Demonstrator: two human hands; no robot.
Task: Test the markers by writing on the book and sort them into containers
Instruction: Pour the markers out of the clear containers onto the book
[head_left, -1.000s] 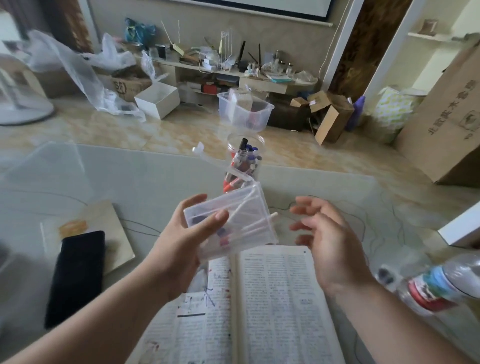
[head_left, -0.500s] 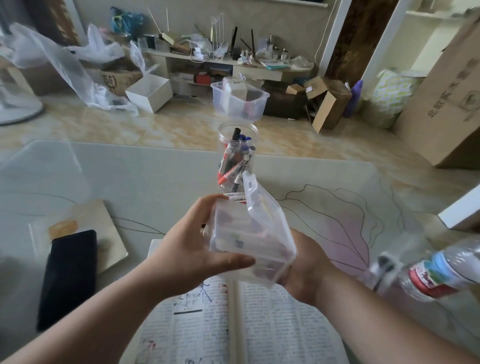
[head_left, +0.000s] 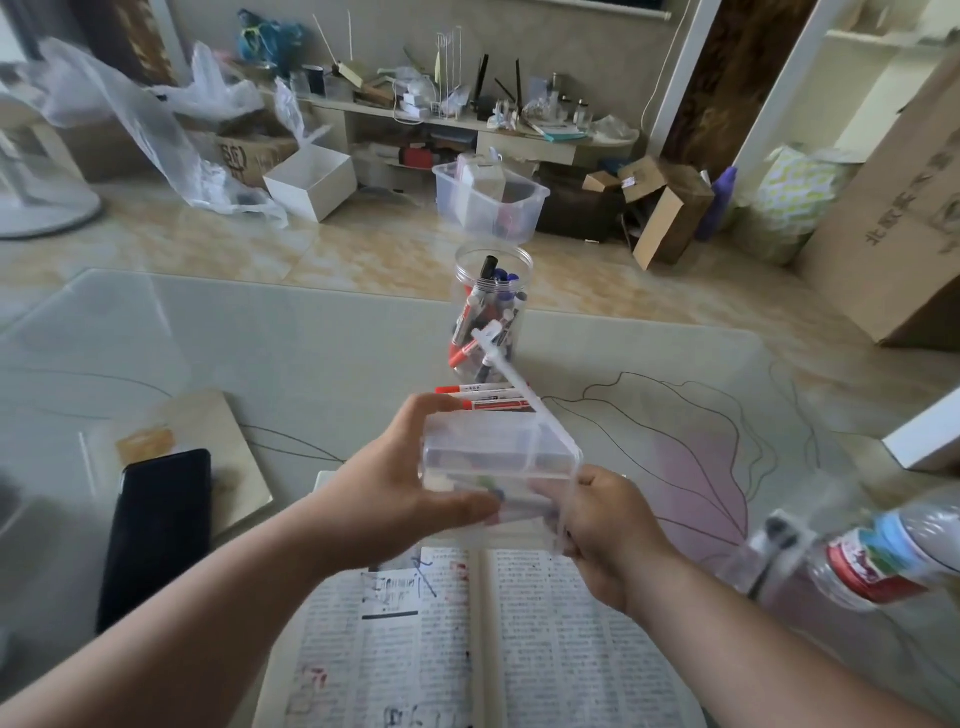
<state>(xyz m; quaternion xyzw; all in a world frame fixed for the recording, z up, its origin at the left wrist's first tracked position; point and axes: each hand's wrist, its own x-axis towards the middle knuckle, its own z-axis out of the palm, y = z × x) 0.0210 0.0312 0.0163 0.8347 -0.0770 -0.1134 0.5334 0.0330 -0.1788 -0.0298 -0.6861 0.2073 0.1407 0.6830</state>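
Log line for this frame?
left hand: grips clear box | right hand: holds box corner | lid: raised | marker jar: upright behind box

Soft, even daylight fills the room, with faint shadows. Right of the open book (head_left: 561, 639) the water bottle (head_left: 883, 551) smears with blur; left of it the glass tabletop (head_left: 156, 343) carries pale glare. Frame edges bow outward.

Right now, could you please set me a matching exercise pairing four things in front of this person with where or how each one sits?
Things
1. clear box
2. round jar
3. black phone
4. water bottle

States
A. lying on its side at the right
B. gripped by left hand and right hand, lid raised
C. upright, holding markers
D. lying partly on a tan pad at the left

Pairs: 1-B, 2-C, 3-D, 4-A
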